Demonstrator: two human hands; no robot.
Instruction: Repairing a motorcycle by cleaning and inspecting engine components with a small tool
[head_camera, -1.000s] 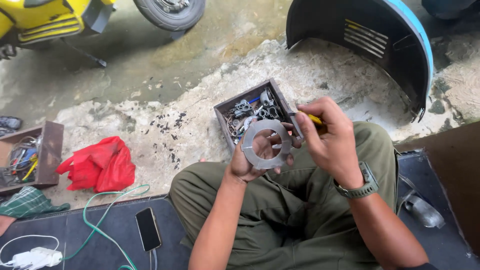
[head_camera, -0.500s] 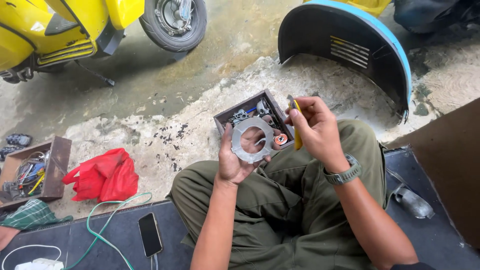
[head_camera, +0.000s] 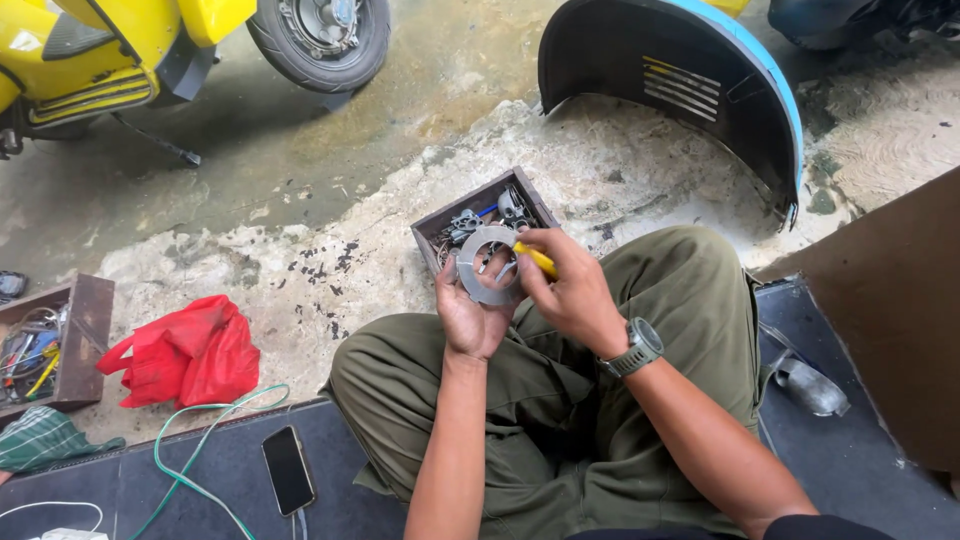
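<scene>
Above the lap, both hands work on a grey metal ring.
Since half a second ago the ring (head_camera: 487, 264) has stayed in front of the small wooden box (head_camera: 478, 210) on the floor, which holds metal parts; it faces the camera flat-on. Left hand (head_camera: 468, 310) is curled around its lower edge; right hand (head_camera: 572, 290) is closed on a yellow-handled tool (head_camera: 536, 259) pointing left into the ring's hole. Another box (head_camera: 62, 340) by the red bag (head_camera: 185, 350) holds wires.

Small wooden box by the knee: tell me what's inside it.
The box holds a jumble of small grey metal parts. The metal ring, held by the left hand, and the right hand with its yellow tool cover the near half.
</scene>
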